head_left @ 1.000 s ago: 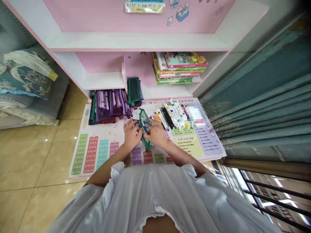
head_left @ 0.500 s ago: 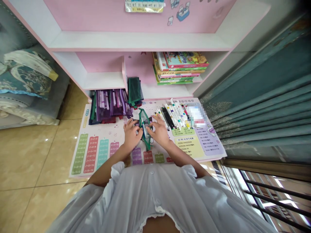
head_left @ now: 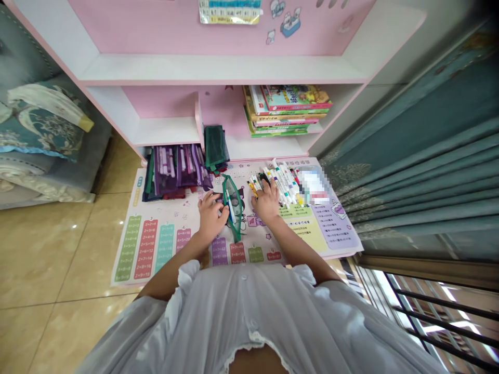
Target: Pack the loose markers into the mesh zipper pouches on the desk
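Observation:
A green-edged mesh pencil pouch (head_left: 236, 200) lies on the printed desk mat with its mouth spread apart. Inside it is a white and blue pen (head_left: 230, 205). My left hand (head_left: 211, 215) holds the pouch's left edge, thumb against the rim. My right hand (head_left: 268, 201) is over the left part of a pile of white markers (head_left: 286, 182), fingers apart and touching the pens there. Its fingers partly cover the black markers (head_left: 265, 179); no pen is visibly lifted.
Purple mesh pouches filled with pens (head_left: 175, 166) lie at the left back. Beside them, dark green pouches (head_left: 215, 148) lean at the shelf divider. Stacked books (head_left: 288, 111) fill the right shelf. A blurred-out pack (head_left: 315, 186) lies right of the markers, near the curtain (head_left: 390, 166).
My right hand has left the pouch's right edge and moved right onto the markers. My left hand stays at the pouch, which remains spread.

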`<action>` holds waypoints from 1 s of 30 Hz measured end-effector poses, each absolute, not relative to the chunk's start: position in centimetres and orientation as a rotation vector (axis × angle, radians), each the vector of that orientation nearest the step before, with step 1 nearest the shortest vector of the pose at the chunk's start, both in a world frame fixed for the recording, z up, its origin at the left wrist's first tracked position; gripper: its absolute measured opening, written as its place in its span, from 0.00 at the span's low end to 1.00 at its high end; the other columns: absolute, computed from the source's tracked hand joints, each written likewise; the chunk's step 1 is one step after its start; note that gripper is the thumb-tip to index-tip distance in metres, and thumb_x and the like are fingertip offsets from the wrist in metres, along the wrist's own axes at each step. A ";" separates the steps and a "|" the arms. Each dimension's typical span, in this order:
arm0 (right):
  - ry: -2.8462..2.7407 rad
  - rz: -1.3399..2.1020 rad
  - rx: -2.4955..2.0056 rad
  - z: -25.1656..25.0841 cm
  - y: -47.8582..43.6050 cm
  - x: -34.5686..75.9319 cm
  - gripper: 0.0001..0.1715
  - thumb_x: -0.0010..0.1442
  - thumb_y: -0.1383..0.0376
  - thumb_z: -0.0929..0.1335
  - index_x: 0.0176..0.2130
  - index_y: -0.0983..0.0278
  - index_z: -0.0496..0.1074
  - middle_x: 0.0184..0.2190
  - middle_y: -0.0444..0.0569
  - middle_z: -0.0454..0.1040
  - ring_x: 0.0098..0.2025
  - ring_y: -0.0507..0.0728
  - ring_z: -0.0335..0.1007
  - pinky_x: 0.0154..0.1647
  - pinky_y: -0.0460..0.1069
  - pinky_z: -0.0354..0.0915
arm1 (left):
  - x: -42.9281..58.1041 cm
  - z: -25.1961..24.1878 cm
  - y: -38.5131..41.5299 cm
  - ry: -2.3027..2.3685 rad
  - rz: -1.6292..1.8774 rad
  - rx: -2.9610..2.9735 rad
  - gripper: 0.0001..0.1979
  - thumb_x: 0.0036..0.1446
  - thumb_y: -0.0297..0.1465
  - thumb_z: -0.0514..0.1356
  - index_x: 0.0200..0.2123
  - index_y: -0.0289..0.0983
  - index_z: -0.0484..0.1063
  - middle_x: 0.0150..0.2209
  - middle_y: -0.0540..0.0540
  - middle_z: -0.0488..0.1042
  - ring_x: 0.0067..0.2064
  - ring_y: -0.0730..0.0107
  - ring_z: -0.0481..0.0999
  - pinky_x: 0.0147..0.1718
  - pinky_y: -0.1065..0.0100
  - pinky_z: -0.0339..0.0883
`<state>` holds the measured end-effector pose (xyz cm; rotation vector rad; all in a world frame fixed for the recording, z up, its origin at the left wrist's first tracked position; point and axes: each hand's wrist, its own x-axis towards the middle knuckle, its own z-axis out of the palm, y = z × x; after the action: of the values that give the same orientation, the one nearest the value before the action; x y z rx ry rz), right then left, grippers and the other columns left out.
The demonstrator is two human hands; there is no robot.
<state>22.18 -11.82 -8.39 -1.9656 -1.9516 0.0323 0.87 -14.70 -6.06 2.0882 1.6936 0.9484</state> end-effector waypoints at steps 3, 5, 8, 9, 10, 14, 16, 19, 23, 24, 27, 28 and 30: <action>-1.959 0.000 -1.968 -8.9 -11.5 22.1 0.13 0.58 0.66 0.66 0.37 0.69 0.79 0.64 0.62 0.62 0.72 0.73 0.41 0.68 0.69 0.49 | 0.9 -6.1 -14.7 1.695 0.939 2.093 0.13 0.57 0.33 0.59 0.21 0.40 0.71 0.50 0.44 0.77 0.63 0.50 0.65 0.61 0.43 0.54; -1.961 -0.013 -1.956 -9.3 -11.2 22.2 0.13 0.58 0.67 0.65 0.35 0.70 0.79 0.63 0.62 0.63 0.72 0.73 0.41 0.67 0.69 0.49 | 0.9 -6.1 -14.7 1.690 0.940 2.094 0.13 0.57 0.33 0.59 0.21 0.39 0.71 0.50 0.44 0.77 0.63 0.50 0.64 0.61 0.43 0.54; -1.966 -0.004 -1.931 -9.6 -11.0 22.1 0.13 0.57 0.68 0.65 0.34 0.71 0.79 0.63 0.64 0.64 0.72 0.73 0.40 0.67 0.69 0.49 | 0.9 -6.1 -14.7 1.689 0.945 2.090 0.12 0.57 0.32 0.59 0.21 0.39 0.71 0.50 0.44 0.77 0.63 0.49 0.65 0.61 0.43 0.54; -1.963 0.009 -1.924 -9.5 -11.0 22.1 0.12 0.56 0.69 0.65 0.33 0.71 0.79 0.63 0.64 0.64 0.72 0.73 0.39 0.67 0.70 0.49 | 0.9 -6.1 -14.7 1.690 0.944 2.089 0.12 0.57 0.32 0.59 0.21 0.39 0.71 0.50 0.44 0.77 0.63 0.49 0.65 0.61 0.43 0.54; -1.954 0.023 -1.915 -9.3 -11.0 22.0 0.11 0.55 0.69 0.65 0.32 0.70 0.79 0.62 0.64 0.64 0.72 0.74 0.39 0.67 0.70 0.48 | 0.9 -6.1 -14.7 1.691 0.945 2.089 0.12 0.57 0.32 0.59 0.21 0.39 0.71 0.50 0.44 0.77 0.63 0.49 0.65 0.61 0.43 0.54; -1.862 0.030 -1.817 -7.6 -11.7 21.2 0.08 0.54 0.67 0.67 0.26 0.66 0.76 0.61 0.60 0.66 0.71 0.73 0.42 0.65 0.70 0.50 | 0.9 -6.2 -14.7 1.690 0.961 2.092 0.12 0.57 0.32 0.60 0.21 0.39 0.71 0.50 0.44 0.77 0.63 0.50 0.65 0.60 0.44 0.54; -1.816 0.043 -1.748 -6.4 -12.3 20.4 0.09 0.54 0.66 0.68 0.24 0.64 0.74 0.61 0.58 0.67 0.71 0.73 0.44 0.65 0.69 0.52 | 0.9 -6.2 -14.7 1.689 0.974 2.095 0.12 0.57 0.32 0.60 0.21 0.39 0.71 0.49 0.44 0.77 0.63 0.50 0.65 0.60 0.44 0.55; -1.823 0.134 -1.656 -4.6 -13.2 19.0 0.08 0.53 0.65 0.69 0.23 0.63 0.73 0.61 0.56 0.68 0.71 0.71 0.44 0.66 0.67 0.52 | 0.9 -6.3 -14.7 1.691 0.989 2.103 0.12 0.57 0.31 0.60 0.21 0.39 0.71 0.49 0.44 0.77 0.62 0.50 0.66 0.59 0.45 0.56; -1.903 0.297 -1.613 -3.6 -13.8 17.0 0.07 0.53 0.65 0.70 0.23 0.63 0.73 0.62 0.54 0.66 0.72 0.68 0.43 0.68 0.64 0.49 | 0.9 -6.3 -14.7 1.687 0.993 2.112 0.11 0.56 0.30 0.60 0.21 0.39 0.71 0.49 0.45 0.78 0.62 0.50 0.66 0.59 0.45 0.56; -1.918 0.333 -1.622 -3.6 -13.8 16.6 0.07 0.53 0.65 0.70 0.24 0.63 0.74 0.62 0.54 0.66 0.72 0.68 0.43 0.68 0.64 0.49 | 0.9 -6.3 -14.7 1.684 0.993 2.116 0.11 0.55 0.30 0.60 0.21 0.39 0.71 0.49 0.45 0.78 0.62 0.50 0.66 0.59 0.45 0.56; -1.958 0.390 -1.679 -3.8 -13.6 15.8 0.08 0.53 0.64 0.71 0.25 0.64 0.76 0.63 0.56 0.65 0.72 0.68 0.44 0.68 0.63 0.49 | 0.8 -6.3 -14.7 1.686 1.001 2.126 0.11 0.55 0.30 0.60 0.21 0.39 0.71 0.49 0.45 0.78 0.62 0.50 0.66 0.59 0.45 0.57; -1.972 0.393 -1.703 -4.0 -13.4 15.7 0.08 0.54 0.64 0.71 0.25 0.64 0.76 0.63 0.56 0.65 0.72 0.69 0.44 0.68 0.64 0.48 | 0.8 -6.3 -14.7 1.691 1.004 2.127 0.11 0.56 0.30 0.60 0.21 0.39 0.71 0.49 0.45 0.78 0.62 0.50 0.66 0.59 0.45 0.57; -2.006 0.393 -1.748 -4.3 -13.2 15.5 0.09 0.55 0.63 0.71 0.26 0.65 0.77 0.63 0.57 0.64 0.71 0.70 0.44 0.68 0.65 0.48 | 0.8 -6.4 -14.6 1.701 1.007 2.128 0.10 0.56 0.30 0.59 0.22 0.39 0.72 0.49 0.44 0.78 0.62 0.50 0.66 0.59 0.44 0.57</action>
<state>15.54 -13.19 -4.29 -1.7476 -2.0056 0.3931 0.77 -14.64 -6.44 2.1276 1.7008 1.0068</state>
